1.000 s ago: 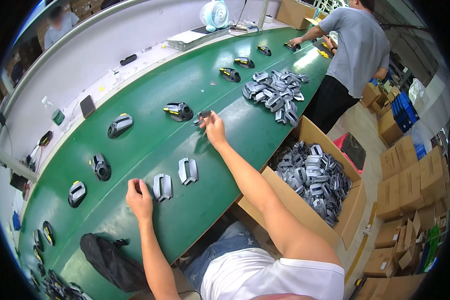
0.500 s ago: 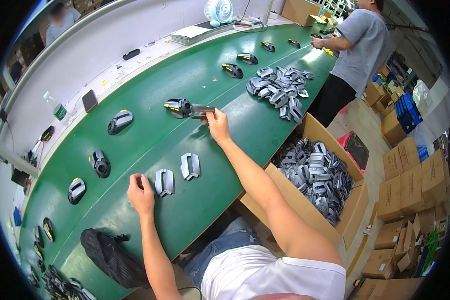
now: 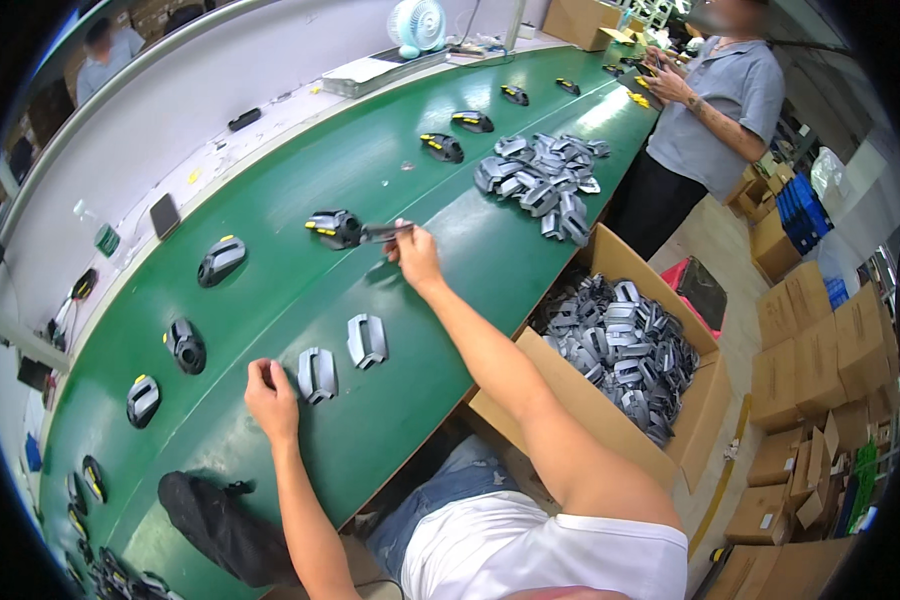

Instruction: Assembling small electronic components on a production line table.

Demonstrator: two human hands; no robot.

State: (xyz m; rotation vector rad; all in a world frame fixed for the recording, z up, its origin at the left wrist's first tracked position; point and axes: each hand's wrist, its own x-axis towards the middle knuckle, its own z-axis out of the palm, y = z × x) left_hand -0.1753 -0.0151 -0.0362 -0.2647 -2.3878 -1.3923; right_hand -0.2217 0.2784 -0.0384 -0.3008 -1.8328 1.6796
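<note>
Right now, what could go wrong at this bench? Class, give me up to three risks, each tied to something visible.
The grey part in the right hand is close to the black-and-yellow piece and might knock it.
The grey pile reaches near the edge of the green table; pieces could slide off.
The left hand is right beside a loose grey frame, which it might nudge.

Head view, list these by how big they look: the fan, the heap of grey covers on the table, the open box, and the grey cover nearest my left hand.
1. Open box
2. Heap of grey covers
3. Fan and single grey cover: too alike to rank, with the fan farther off.
</note>
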